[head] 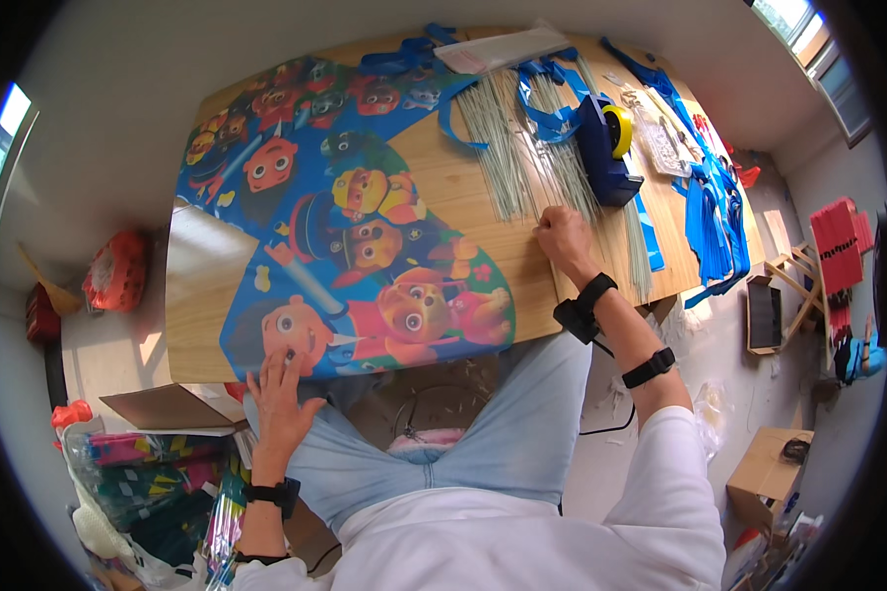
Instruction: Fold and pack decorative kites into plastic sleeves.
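Observation:
My left hand (277, 399) lies with its fingers spread on the lower left edge of a printed cartoon sheet (369, 258), which spreads over the wooden table (451, 170). At the lower ends of a bundle of thin pale rods (491, 148) is my right hand (564, 235), its fingers curled; whether a rod is between them is hidden. Just beyond it stands a dark blue tape dispenser (607, 166) with a yellow tape roll (619, 131). Blue ribbon strips (551, 118) lie across the rods. Another part of the cartoon print (325, 96) reaches the table's far left.
A clear plastic box (661, 148) of small white pieces and hanging blue ribbons (709, 221) are at the table's right. An open cardboard box (174, 406) is at lower left, beside packaged colourful sheets (148, 480). Another cardboard box (769, 469) stands on the floor at right.

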`<control>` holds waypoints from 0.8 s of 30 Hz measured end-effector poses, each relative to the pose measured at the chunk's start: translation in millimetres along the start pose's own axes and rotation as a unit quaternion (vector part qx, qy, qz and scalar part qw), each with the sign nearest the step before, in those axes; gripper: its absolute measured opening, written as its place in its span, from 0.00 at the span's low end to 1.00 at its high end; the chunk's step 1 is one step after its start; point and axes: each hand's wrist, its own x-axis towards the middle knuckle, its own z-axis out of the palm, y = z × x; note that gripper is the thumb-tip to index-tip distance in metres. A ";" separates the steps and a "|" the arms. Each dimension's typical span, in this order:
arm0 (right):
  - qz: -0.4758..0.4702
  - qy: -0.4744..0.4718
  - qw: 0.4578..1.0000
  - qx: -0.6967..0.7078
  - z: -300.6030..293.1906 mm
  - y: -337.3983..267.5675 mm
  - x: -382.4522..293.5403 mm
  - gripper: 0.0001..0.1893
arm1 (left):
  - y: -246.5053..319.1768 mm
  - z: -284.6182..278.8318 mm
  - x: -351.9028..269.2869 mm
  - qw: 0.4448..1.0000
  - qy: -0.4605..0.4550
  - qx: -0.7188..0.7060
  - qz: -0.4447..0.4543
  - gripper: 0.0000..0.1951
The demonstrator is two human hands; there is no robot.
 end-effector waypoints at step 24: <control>0.160 0.070 0.984 -0.037 12.5 -14.0 137.2 0.11 | -1.6 -2.3 3.0 1.000 0.020 -0.012 0.012 0.42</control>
